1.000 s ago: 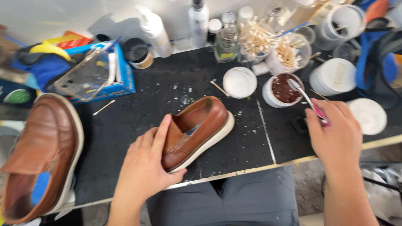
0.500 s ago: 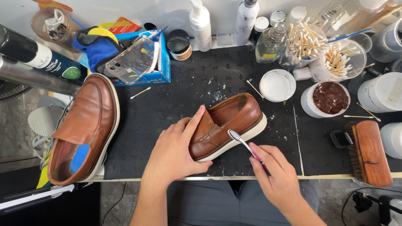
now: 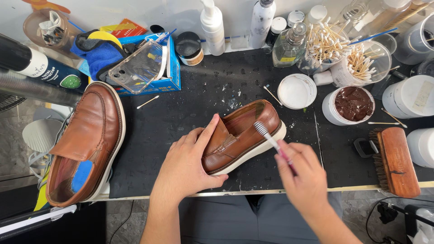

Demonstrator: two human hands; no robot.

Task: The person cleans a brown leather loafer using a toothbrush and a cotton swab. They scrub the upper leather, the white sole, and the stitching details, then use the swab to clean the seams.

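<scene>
Black work mat (image 3: pixel 181 113) covers the bench, speckled with white flecks, everything laid out on it.

Second brown loafer (image 3: pixel 86 144) at 9 o'clock of frame, half off the mat's left edge, opening up with a blue insole showing; parked aside, untouched.

Brown loafer with white sole (image 3: pixel 244 135) at centre, tipped onto its side so the upper faces the person, heel toward 1 o'clock, toe toward 7 o'clock under the palm.

Left hand (image 3: pixel 190 162) at 7 o'clock of that shoe, fingers curled around the toe end, thumb up along the vamp; looks like a bracing grip to keep the shoe tilted and steady.

Right hand (image 3: pixel 303 180) at 4 o'clock of the shoe, fingers pinched around a pink-handled toothbrush (image 3: pixel 271 140), bristle head resting on the upper near the heel collar. Slight motion blur on hand.

Wooden-backed brush (image 3: pixel 398 160) at 3 o'clock, on the mat's right side, apart from both hands.

Open tub of dark brown paste (image 3: pixel 354 103) at 1 o'clock of the shoe, within easy reach of the brush hand; its white lid (image 3: pixel 296 91) just beside, at 12 o'clock of the shoe.

Cups of cotton swabs (image 3: pixel 343 54) behind the tub, at 1 o'clock. Loose swabs scattered on mat.
</scene>
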